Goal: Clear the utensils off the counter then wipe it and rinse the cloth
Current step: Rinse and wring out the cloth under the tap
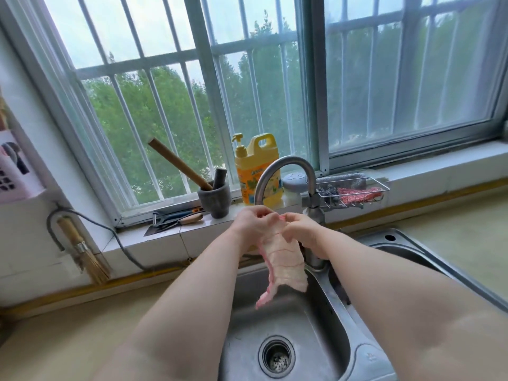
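A pale pink cloth (284, 262) with a darker pink border hangs down over the steel sink (299, 325). My left hand (254, 222) and my right hand (303, 229) both pinch its top edge, close together, just below the spout of the curved steel tap (277, 171). The cloth's lower end dangles above the left basin, whose drain (276, 357) lies near the bottom of the view. No water stream is visible. The beige counter (63, 334) lies on both sides of the sink.
On the windowsill stand a yellow detergent bottle (257, 169), a stone mortar (214, 196) with a pestle and a wooden rolling pin, and a peeler and knife (178, 220). A wire rack (354, 193) with scrubbers hangs by the tap. A brush (82, 248) hangs at left.
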